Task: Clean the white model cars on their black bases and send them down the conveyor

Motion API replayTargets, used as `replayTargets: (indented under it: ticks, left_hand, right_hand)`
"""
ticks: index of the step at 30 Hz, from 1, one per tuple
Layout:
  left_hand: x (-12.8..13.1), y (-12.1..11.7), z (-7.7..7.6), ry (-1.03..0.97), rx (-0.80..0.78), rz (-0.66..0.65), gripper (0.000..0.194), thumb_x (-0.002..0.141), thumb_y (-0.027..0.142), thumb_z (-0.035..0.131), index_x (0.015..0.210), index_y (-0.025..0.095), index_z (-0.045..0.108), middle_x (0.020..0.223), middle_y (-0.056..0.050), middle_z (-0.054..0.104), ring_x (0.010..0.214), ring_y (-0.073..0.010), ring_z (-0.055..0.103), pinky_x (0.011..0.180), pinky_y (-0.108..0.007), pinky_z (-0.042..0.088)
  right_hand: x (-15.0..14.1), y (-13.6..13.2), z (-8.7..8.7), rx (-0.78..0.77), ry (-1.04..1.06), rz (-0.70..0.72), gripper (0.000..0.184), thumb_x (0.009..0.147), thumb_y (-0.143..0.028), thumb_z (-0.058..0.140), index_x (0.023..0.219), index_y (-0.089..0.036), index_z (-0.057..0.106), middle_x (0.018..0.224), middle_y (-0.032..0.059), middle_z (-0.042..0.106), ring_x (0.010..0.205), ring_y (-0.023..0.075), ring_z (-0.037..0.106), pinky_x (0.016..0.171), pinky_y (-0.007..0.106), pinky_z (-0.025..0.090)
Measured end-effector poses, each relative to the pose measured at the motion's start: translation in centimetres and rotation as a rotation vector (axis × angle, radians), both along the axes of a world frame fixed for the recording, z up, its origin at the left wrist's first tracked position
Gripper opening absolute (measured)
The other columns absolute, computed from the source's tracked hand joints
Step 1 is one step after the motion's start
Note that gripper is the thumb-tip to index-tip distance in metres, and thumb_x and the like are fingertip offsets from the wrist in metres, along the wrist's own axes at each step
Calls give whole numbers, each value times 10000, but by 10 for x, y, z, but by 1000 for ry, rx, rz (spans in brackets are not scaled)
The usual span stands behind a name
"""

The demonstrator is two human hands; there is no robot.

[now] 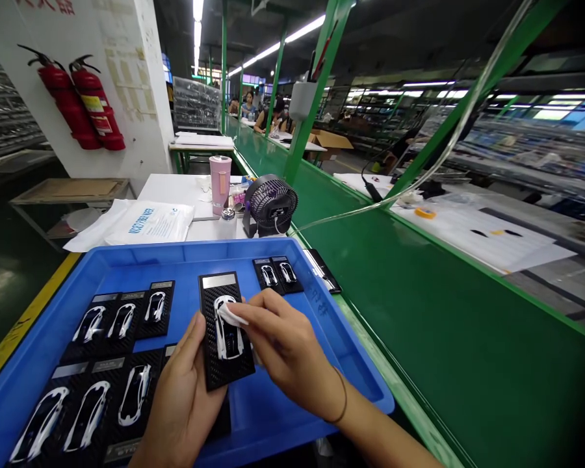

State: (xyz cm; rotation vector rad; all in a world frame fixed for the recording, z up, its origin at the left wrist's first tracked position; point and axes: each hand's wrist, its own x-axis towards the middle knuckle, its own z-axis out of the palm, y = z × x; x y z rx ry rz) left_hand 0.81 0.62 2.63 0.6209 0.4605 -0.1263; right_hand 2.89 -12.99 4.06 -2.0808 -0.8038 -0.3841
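My left hand grips a black carbon-fibre plate from below, tilted up over a blue plastic tray. A white model car is mounted on the plate. My right hand pinches a white cloth against the car, partly covering its front. Several similar plates lie in rows on the tray's left side, and a pair of them sits near its far edge. My hands hide whatever lies beneath them.
A green workbench belt runs along the tray's right side. Beyond the tray stand a small black fan, a pink tumbler and a white bag. Red fire extinguishers hang on a pillar. Co-workers sit farther along the bench.
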Motion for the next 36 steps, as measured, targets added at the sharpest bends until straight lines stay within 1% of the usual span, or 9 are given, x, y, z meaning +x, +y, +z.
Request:
replayTargets:
  ticks: [3,6,9,12,14,23,26,31,36]
  left_hand:
    - [-4,1,-5,-15,12,-10,286,807,185,534,1082,130,592,1066,-134,624,1012,-254,573,867,-409,485]
    - [-5,3,-6,-28,-11,-47,308,819,216,521,1109,130,582,1064,-139,624,1009,-251,576,881,-407,476]
    - [-5,2,-3,-38,-45,-73,349,853,246,459,1158,102,549,1093,-168,606,1039,-277,556,886,-442,467]
    - [-5,0,0,-22,-77,-35,388,874,261,408,1200,76,506,1120,-196,586,1050,-307,544,869,-476,470]
    - [-5,0,1,-10,-107,-18,411,879,267,392,1229,66,475,1137,-210,573,1053,-320,539,852,-484,478]
    - [-7,1,1,69,-227,7,444,899,266,335,1227,-13,442,1085,-253,582,1034,-314,553,839,-456,493]
    - [-8,3,0,102,-265,47,397,899,258,342,1162,5,500,1024,-227,618,965,-277,597,820,-426,512]
    - [-9,6,-2,163,-311,143,255,878,216,412,947,49,592,875,-162,667,791,-200,647,722,-338,552]
    - [-10,8,-5,201,-338,176,179,848,210,472,875,74,586,848,-118,662,793,-199,636,699,-343,552]
  right_hand:
    - [-5,0,-6,-168,-62,-6,371,861,-134,401,1199,-226,523,887,44,472,794,40,448,697,153,410]
    - [-10,-7,-8,-232,-98,71,368,853,-118,410,1163,-263,546,859,30,464,782,32,441,710,151,401]
    - [-10,-17,-6,-127,-81,93,332,850,-109,423,1126,-219,572,853,34,479,775,27,460,698,141,414]
    - [-10,-25,-3,61,-11,-14,293,847,-110,451,1100,-178,581,841,35,513,756,26,487,650,130,416]
    - [-12,-26,-3,113,13,-73,276,834,-108,481,1077,-179,589,829,25,533,755,29,497,656,136,415]
    - [-24,-15,-13,83,-20,27,395,814,-83,492,1195,-186,501,858,32,522,762,40,471,675,151,409]
    - [-24,-14,-14,72,-13,16,445,813,-73,493,1230,-223,456,915,22,531,799,37,481,710,141,412]
    - [-27,-10,-21,38,34,34,458,822,-90,484,1249,-238,410,946,20,530,793,43,475,731,161,418]
    - [-28,-7,-25,103,80,72,378,843,-66,429,1185,-223,459,853,20,481,754,27,478,688,148,424]
